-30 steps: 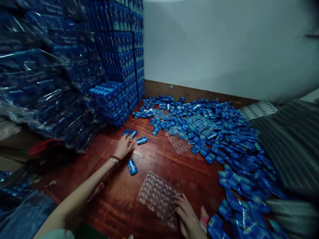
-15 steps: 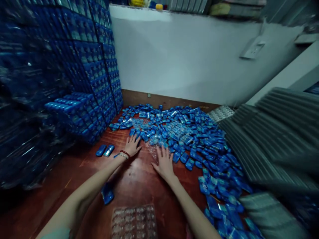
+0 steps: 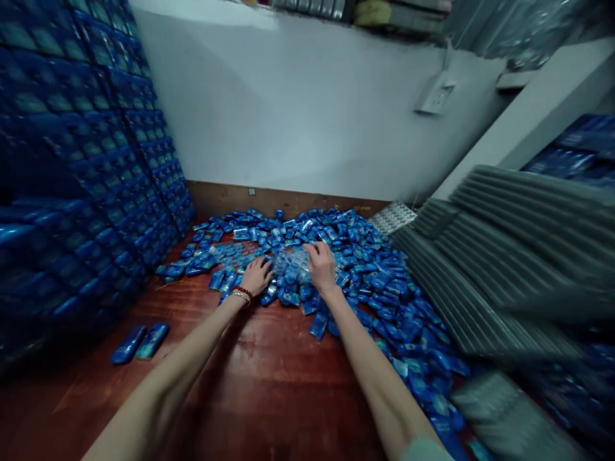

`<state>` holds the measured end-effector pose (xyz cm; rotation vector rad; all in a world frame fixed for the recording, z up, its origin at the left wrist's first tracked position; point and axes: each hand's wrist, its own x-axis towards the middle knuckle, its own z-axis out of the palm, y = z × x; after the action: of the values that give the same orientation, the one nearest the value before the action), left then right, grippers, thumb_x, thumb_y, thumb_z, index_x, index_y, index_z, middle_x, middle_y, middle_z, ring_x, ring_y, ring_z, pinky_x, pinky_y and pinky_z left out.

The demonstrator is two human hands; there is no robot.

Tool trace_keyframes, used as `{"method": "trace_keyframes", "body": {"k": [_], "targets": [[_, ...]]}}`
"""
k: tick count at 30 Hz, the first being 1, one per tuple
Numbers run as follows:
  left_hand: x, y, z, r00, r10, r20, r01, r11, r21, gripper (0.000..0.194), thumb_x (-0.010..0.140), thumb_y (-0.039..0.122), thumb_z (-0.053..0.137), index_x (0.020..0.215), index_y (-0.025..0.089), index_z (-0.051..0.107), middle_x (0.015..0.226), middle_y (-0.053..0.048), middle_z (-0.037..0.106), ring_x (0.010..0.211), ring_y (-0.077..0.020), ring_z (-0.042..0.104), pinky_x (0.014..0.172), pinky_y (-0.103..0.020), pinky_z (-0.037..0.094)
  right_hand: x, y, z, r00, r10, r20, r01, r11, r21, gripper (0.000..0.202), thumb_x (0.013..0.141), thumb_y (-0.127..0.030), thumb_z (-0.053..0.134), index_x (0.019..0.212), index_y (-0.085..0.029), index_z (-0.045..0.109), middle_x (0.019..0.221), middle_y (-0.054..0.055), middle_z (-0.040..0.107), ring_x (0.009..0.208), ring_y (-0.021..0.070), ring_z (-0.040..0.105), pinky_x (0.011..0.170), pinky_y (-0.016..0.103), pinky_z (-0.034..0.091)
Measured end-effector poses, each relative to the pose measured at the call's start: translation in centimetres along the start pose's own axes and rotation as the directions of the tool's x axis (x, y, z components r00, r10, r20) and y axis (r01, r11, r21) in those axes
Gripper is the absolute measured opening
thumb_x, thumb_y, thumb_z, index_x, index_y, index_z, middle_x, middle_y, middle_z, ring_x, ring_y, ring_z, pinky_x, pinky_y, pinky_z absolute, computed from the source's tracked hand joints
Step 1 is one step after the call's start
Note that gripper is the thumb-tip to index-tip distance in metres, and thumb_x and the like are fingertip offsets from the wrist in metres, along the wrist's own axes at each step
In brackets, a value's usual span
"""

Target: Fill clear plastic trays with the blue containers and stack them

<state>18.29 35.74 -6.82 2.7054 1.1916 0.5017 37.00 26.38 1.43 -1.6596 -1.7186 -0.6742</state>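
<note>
My left hand [image 3: 256, 276], with a red beaded bracelet and a pale band at the wrist, rests at the near edge of a heap of small blue packets [image 3: 375, 275]. Its fingers curl round a packet, of which a little blue shows between them. My right hand [image 3: 321, 266] reaches over the heap, thumb and fingers pinched at the right side of a clear plastic tray [image 3: 293, 261]. That tray lies on the packets between my hands, and its edges are hard to make out. Two blue packets [image 3: 139, 344] lie apart on the reddish wooden tabletop [image 3: 269, 378].
Wrapped blue packs [image 3: 115, 160] form a tall stack on the left. Grey ridged trays [image 3: 494, 256] are piled on the right. Another moulded tray [image 3: 393, 218] lies behind the heap, near the white wall [image 3: 298, 109] with its socket box [image 3: 435, 96].
Both hands have moved from the bare wood onto the heap, and their spread fingers have closed. The view has shifted; the clear tray in the foreground has left it.
</note>
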Motion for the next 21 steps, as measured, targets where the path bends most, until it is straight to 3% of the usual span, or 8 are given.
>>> {"method": "trace_keyframes", "body": {"k": [2, 4, 6, 8, 11, 14, 19, 21], "targets": [[1.2, 0.8, 0.5, 1.000, -0.017, 0.013, 0.017, 1.000, -0.011, 0.040, 0.092, 0.035, 0.036, 0.127, 0.020, 0.049, 0.136, -0.011, 0.045, 0.127, -0.0252, 0.039, 0.106, -0.043, 0.030, 2.2, 2.3, 0.9, 0.980, 0.163, -0.112, -0.154, 0.985, 0.083, 0.041, 0.084, -0.005, 0.030, 0.101, -0.018, 0.065, 0.089, 0.009, 0.054, 0.088, 0.0203, 0.051, 0.080, 0.031, 0.042], [2.2, 1.5, 0.8, 0.998, -0.038, 0.043, 0.039, 0.999, -0.024, 0.041, 0.093, 0.039, 0.032, 0.128, 0.024, 0.049, 0.137, -0.008, 0.045, 0.128, -0.0248, 0.037, 0.107, -0.045, 0.028, 4.0, 4.2, 1.6, 0.921, 0.356, -0.160, -0.327, 0.928, 0.179, 0.044, 0.084, -0.006, 0.026, 0.106, -0.017, 0.062, 0.096, 0.010, 0.053, 0.094, 0.0203, 0.051, 0.086, 0.033, 0.041], [3.0, 1.9, 0.9, 0.994, -0.052, 0.092, 0.056, 0.998, -0.038, 0.044, 0.093, 0.046, 0.029, 0.128, 0.029, 0.048, 0.139, -0.005, 0.044, 0.130, -0.0266, 0.034, 0.106, -0.050, 0.027, 4.8, 5.4, 2.3, 0.871, 0.478, -0.111, -0.446, 0.865, 0.230, 0.044, 0.084, -0.007, 0.024, 0.106, -0.015, 0.061, 0.100, 0.012, 0.055, 0.097, 0.0204, 0.052, 0.089, 0.034, 0.040], [3.5, 2.2, 0.8, 0.987, -0.043, 0.153, 0.051, 0.997, -0.052, 0.049, 0.090, 0.056, 0.029, 0.128, 0.033, 0.049, 0.140, -0.003, 0.043, 0.131, -0.0307, 0.031, 0.103, -0.059, 0.024, 4.3, 5.5, 2.8, 0.871, 0.491, -0.014, -0.475, 0.848, 0.234, 0.041, 0.085, -0.010, 0.026, 0.100, -0.015, 0.063, 0.097, 0.010, 0.059, 0.094, 0.0196, 0.054, 0.087, 0.033, 0.042], [3.3, 2.6, 0.4, 0.973, 0.009, 0.232, 0.007, 0.998, -0.067, 0.053, 0.084, 0.064, 0.034, 0.123, 0.034, 0.054, 0.139, -0.005, 0.043, 0.129, -0.0357, 0.031, 0.098, -0.068, 0.022, 0.8, 4.2, 2.7, 0.889, 0.453, 0.063, -0.456, 0.864, 0.213, 0.036, 0.088, -0.020, 0.030, 0.102, -0.016, 0.063, 0.097, 0.009, 0.063, 0.093, 0.0188, 0.055, 0.085, 0.031, 0.043], [1.7, 2.8, -0.4, 0.957, 0.081, 0.280, -0.064, 0.995, -0.071, 0.053, 0.079, 0.062, 0.044, 0.120, 0.031, 0.057, 0.138, -0.008, 0.043, 0.127, -0.0366, 0.032, 0.096, -0.069, 0.022, -4.6, 2.9, 1.6, 0.870, 0.491, 0.046, -0.492, 0.857, 0.153, 0.040, 0.091, -0.031, 0.030, 0.114, -0.014, 0.057, 0.110, 0.013, 0.059, 0.105, 0.0227, 0.050, 0.092, 0.037, 0.038], [-3.6, 2.0, -2.6, 0.917, 0.188, 0.352, -0.183, 0.982, -0.048, 0.053, 0.078, 0.060, 0.047, 0.123, 0.032, 0.055, 0.139, -0.007, 0.040, 0.128, -0.0376, 0.029, 0.095, -0.064, 0.029, -10.9, 4.7, -0.9, 0.674, 0.737, 0.057, -0.714, 0.669, -0.208, 0.052, 0.092, -0.036, 0.019, 0.128, -0.009, 0.046, 0.125, 0.022, 0.048, 0.117, 0.0295, 0.041, 0.095, 0.044, 0.032], [-6.2, 1.3, -3.6, 0.902, 0.214, 0.374, -0.217, 0.976, -0.037, 0.053, 0.078, 0.058, 0.048, 0.124, 0.032, 0.054, 0.140, -0.007, 0.039, 0.128, -0.0372, 0.029, 0.094, -0.061, 0.032, -11.6, 5.8, -1.4, 0.654, 0.740, 0.158, -0.702, 0.671, -0.240, 0.053, 0.092, -0.038, 0.021, 0.131, -0.012, 0.045, 0.124, 0.020, 0.049, 0.116, 0.0298, 0.044, 0.092, 0.043, 0.035]]}}
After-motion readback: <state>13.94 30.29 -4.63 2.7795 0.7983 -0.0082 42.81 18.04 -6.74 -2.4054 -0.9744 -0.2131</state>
